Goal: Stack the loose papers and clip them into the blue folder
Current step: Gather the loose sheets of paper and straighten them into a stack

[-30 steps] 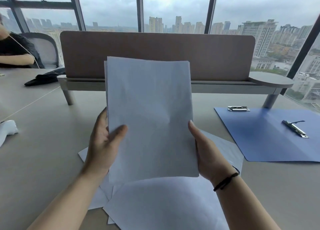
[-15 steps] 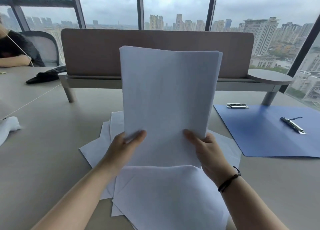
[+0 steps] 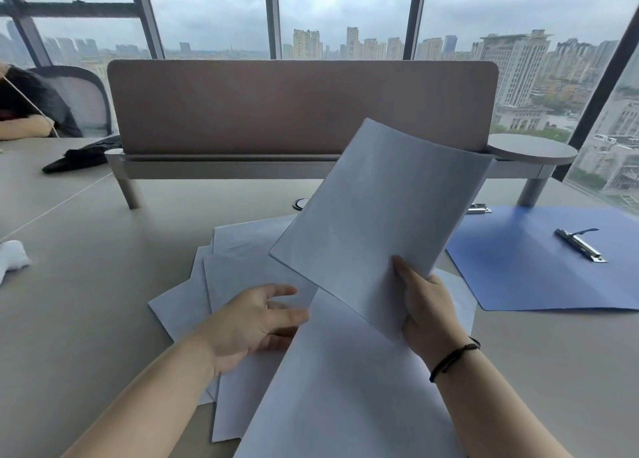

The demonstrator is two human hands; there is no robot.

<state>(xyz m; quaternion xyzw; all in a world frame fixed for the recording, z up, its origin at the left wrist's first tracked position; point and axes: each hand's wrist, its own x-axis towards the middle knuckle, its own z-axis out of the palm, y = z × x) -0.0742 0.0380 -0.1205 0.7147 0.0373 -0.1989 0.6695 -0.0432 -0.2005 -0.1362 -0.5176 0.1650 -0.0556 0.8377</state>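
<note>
My right hand (image 3: 428, 314) grips a white paper stack (image 3: 380, 222) by its lower corner and holds it tilted to the right above the desk. My left hand (image 3: 252, 323) is off the stack, fingers spread, resting on the loose white sheets (image 3: 238, 271) scattered on the desk in front of me. One large sheet (image 3: 345, 395) lies nearest me. The blue folder (image 3: 539, 271) lies open and flat at the right, apart from both hands, with a metal clip (image 3: 581, 245) on its inner face.
A brown divider panel (image 3: 301, 106) on a grey shelf runs across the desk's far side. A second metal clip (image 3: 479, 210) lies by the folder's far corner. A white cloth (image 3: 12, 259) lies at far left, with a black item (image 3: 77, 158) and a seated person (image 3: 27, 112) beyond.
The stack was upright in both hands; now my left hand has let go and dropped onto the loose sheets. My right hand alone has tilted the stack toward the right.
</note>
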